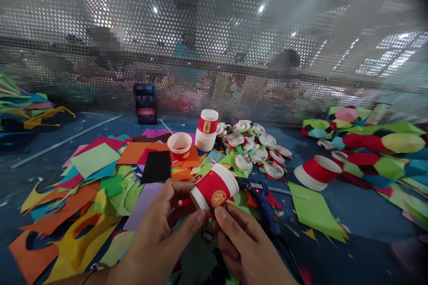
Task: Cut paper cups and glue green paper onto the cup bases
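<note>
A red and white paper cup with a round gold emblem is held tilted between my hands, near the front middle of the table. My left hand grips its left end, thumb below and fingers behind. My right hand pinches its lower side, thumb beside the emblem. Just behind my right hand lies a blue glue gun with a small red light. Beyond the held cup stand an upright paper cup and a stack of paper cups with a red cup on top.
Coloured paper sheets and cut scraps cover the left side. A heap of round pieces lies behind the glue gun. Further right are red-banded cups, a green sheet and patchwork paper pieces. A phone leans against the perforated screen.
</note>
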A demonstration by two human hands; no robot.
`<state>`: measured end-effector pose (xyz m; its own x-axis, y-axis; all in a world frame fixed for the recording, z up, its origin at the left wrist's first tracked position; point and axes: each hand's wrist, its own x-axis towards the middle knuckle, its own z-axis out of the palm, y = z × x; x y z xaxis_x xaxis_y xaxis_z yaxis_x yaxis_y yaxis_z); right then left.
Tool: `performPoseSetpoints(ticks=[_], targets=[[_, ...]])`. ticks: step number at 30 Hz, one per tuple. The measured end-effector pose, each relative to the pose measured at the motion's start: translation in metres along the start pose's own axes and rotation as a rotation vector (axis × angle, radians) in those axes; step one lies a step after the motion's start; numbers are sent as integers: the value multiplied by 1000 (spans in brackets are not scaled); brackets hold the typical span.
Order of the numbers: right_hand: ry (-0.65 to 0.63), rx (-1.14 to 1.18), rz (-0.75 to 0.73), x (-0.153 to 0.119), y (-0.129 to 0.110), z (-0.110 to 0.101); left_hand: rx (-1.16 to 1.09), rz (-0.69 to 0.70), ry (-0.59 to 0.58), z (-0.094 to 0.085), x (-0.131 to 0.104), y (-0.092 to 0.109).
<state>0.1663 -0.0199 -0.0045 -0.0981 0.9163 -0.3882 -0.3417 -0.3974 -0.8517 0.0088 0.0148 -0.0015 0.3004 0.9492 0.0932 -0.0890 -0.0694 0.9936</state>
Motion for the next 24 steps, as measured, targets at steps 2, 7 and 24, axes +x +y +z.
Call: performPoseSetpoints(ticks=[2, 7, 24], targets=[[-7, 8, -10, 0, 1, -1, -15, -4, -7, 0, -1, 0], [-27, 58, -65, 0, 3, 0, -40, 9, 13, 1, -1, 1], [-8, 6, -101, 4, 4, -1, -626, -399, 95, 13, 2, 0]])
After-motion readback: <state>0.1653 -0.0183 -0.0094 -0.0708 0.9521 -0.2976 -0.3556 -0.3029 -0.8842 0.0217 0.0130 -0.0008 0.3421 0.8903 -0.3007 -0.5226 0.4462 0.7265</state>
